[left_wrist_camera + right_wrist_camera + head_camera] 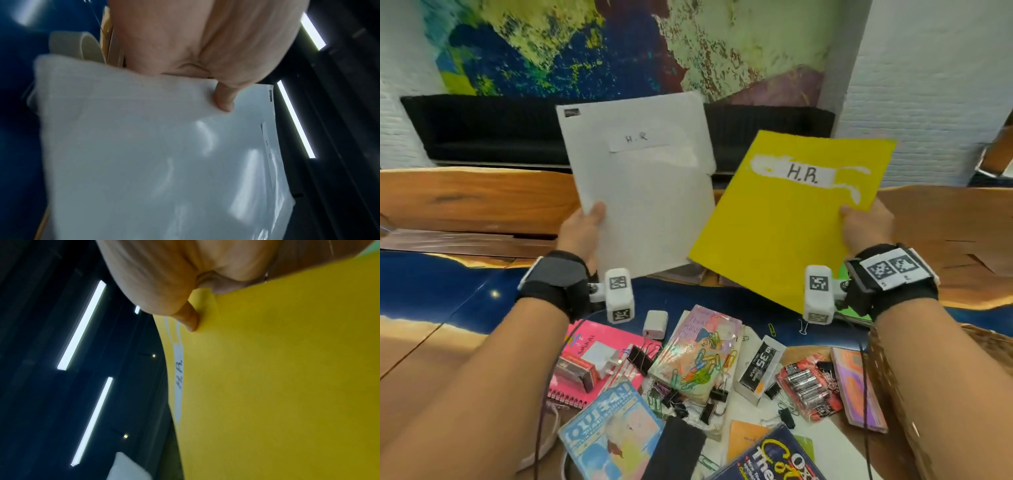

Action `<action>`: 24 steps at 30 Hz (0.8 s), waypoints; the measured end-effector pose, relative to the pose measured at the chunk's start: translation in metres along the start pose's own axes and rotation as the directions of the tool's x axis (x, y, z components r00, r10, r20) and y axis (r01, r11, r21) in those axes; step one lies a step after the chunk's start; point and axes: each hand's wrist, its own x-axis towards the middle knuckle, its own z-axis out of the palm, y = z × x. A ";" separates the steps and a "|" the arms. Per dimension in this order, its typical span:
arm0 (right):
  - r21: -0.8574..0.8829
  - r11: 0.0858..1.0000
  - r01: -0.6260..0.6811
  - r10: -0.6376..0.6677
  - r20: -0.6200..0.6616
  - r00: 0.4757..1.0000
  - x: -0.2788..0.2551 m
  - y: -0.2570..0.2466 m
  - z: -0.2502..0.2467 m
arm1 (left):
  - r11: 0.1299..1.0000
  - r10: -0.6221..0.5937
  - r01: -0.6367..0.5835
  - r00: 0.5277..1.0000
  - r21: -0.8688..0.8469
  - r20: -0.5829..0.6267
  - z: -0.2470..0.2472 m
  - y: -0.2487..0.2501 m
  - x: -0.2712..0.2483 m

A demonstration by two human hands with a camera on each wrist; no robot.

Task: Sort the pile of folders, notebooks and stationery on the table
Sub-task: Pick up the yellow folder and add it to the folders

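Observation:
My left hand (585, 222) grips the left edge of a white folder (643, 192) labelled "H.R", held upright above the table; in the left wrist view its thumb (224, 99) presses on the white folder (154, 162). My right hand (863, 226) grips the right edge of a yellow folder (784, 226) labelled "H.R.", tilted beside the white one; the thumb (190, 319) lies on the yellow folder (287, 378). Both folders hang side by side, their near corners almost meeting.
Below on the table (424, 346) lies a pile: a pink spiral notebook (582, 346), a blue magazine (616, 431), a pastel book (698, 349) strewn with coloured paper clips, several black binder clips (640, 356), a battery pack (808, 387), an Oxford book (774, 459). A wicker basket (986, 346) stands right.

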 end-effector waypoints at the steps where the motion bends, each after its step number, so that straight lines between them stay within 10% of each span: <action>1: -0.018 1.000 -0.010 0.010 -0.009 1.000 -0.002 0.001 -0.001 | 1.000 0.011 -0.011 1.000 0.007 -0.028 -0.005 0.002 -0.002; 8: -0.070 0.998 -0.005 0.010 0.069 0.998 -0.012 -0.002 0.004 | 0.952 0.174 -0.094 0.949 0.290 -0.263 0.002 0.003 -0.018; 24: -0.128 0.985 0.116 -0.092 0.178 0.980 -0.009 -0.034 -0.005 | 0.845 0.295 -0.088 0.900 0.528 -0.321 -0.023 0.005 -0.011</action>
